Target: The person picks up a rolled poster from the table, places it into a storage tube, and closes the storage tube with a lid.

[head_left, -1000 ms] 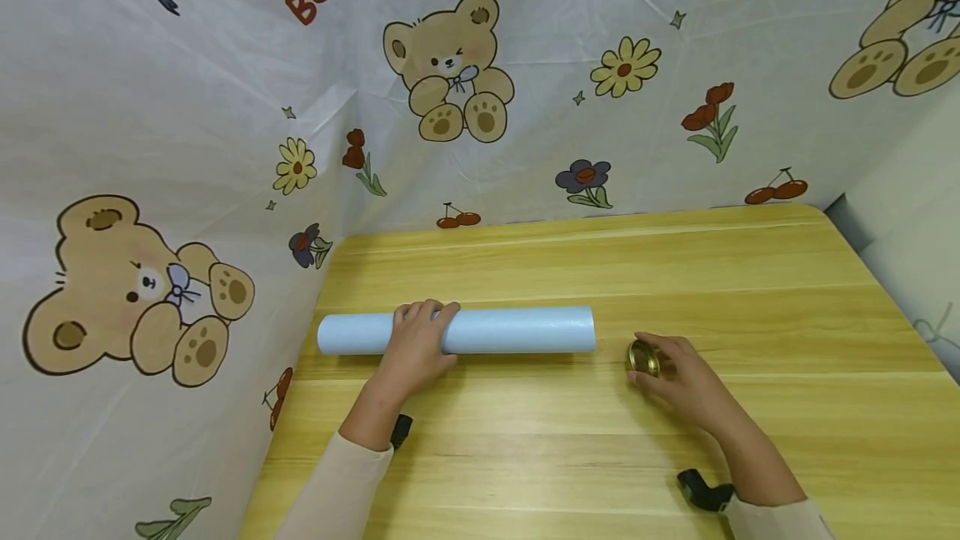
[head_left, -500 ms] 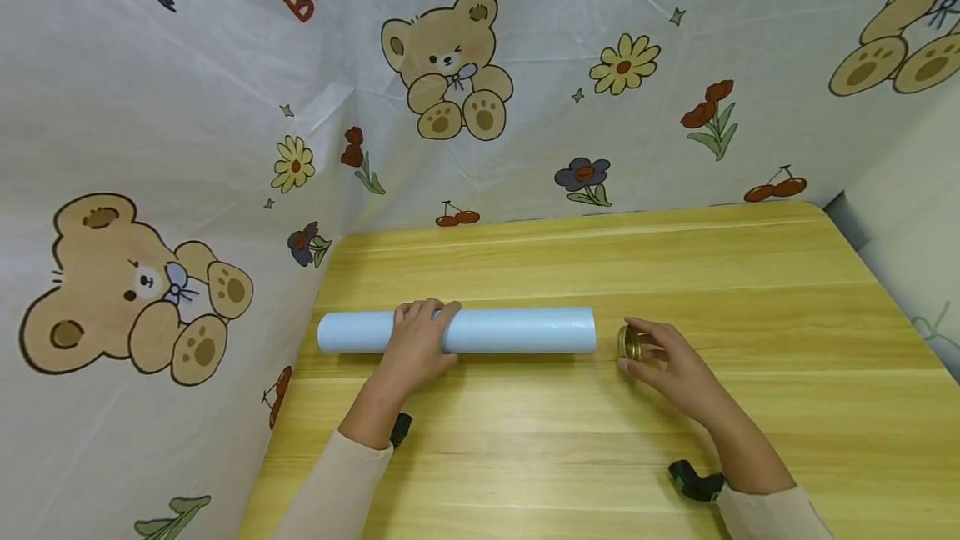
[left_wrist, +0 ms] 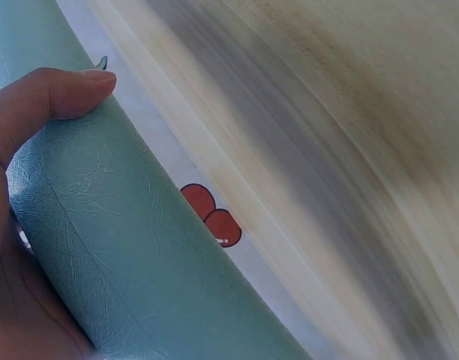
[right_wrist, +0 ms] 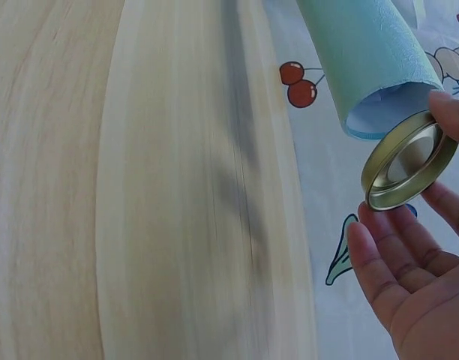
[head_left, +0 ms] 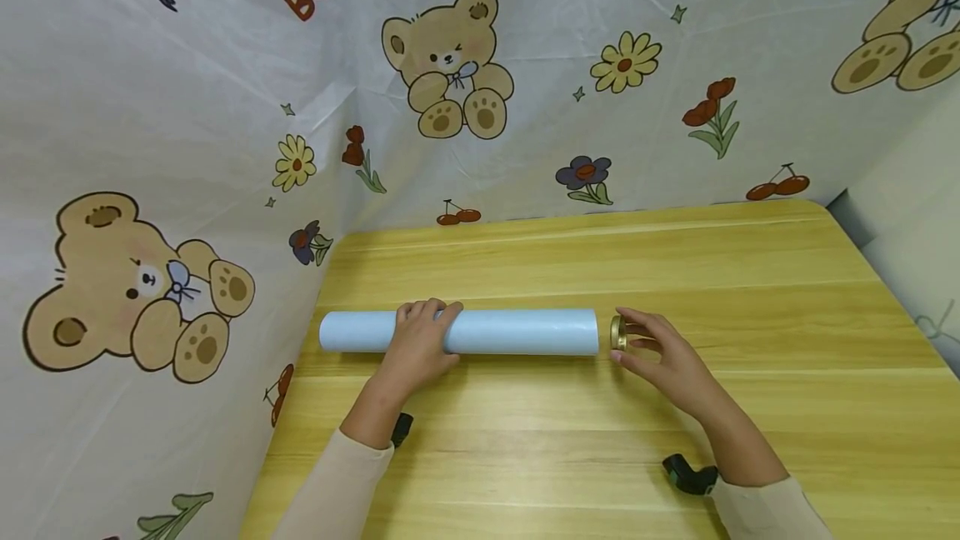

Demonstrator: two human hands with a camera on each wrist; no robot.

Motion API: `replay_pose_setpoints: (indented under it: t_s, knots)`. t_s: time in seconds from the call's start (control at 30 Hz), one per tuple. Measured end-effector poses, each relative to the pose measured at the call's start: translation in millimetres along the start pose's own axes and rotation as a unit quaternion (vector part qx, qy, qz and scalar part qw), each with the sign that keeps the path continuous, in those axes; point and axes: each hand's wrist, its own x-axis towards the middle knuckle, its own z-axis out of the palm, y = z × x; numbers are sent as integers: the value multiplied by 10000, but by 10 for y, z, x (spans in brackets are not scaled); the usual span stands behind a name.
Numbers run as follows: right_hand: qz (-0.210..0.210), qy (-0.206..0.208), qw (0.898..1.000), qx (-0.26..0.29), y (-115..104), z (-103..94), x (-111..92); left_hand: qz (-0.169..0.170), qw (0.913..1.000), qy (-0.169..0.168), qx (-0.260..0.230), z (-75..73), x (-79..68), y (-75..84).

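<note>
A long light-blue cardboard tube (head_left: 525, 332) lies sideways over the wooden table. My left hand (head_left: 422, 347) grips it left of its middle; in the left wrist view the thumb (left_wrist: 76, 94) lies across the textured wall of the tube (left_wrist: 117, 217). Just off the tube's right end, my right hand (head_left: 670, 357) pinches a round gold metal lid (head_left: 618, 332) by its rim between thumb and fingers. The right wrist view shows the tube's open, hollow end (right_wrist: 394, 109), with the lid (right_wrist: 406, 161) tilted close in front of it, its recessed side toward the camera.
The wooden table (head_left: 555, 457) runs to a rounded corner at the back right. A white cloth (head_left: 540, 115) printed with bears, flowers and cherries hangs behind it and along the left side. Black wrist cameras (head_left: 688, 475) sit at both sleeves.
My right hand has moved left and slightly away with the lid, bringing it up near the tube's right end and turning its face toward the opening. My left hand and the tube stay nearly still.
</note>
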Motion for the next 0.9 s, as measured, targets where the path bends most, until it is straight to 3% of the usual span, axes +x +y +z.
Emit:
replay_pose_setpoints:
  t_s: [0.9]
  knots:
    - [-271, -59, 9993, 249, -9, 56, 36, 98, 9998, 11, 168, -20, -19, 38]
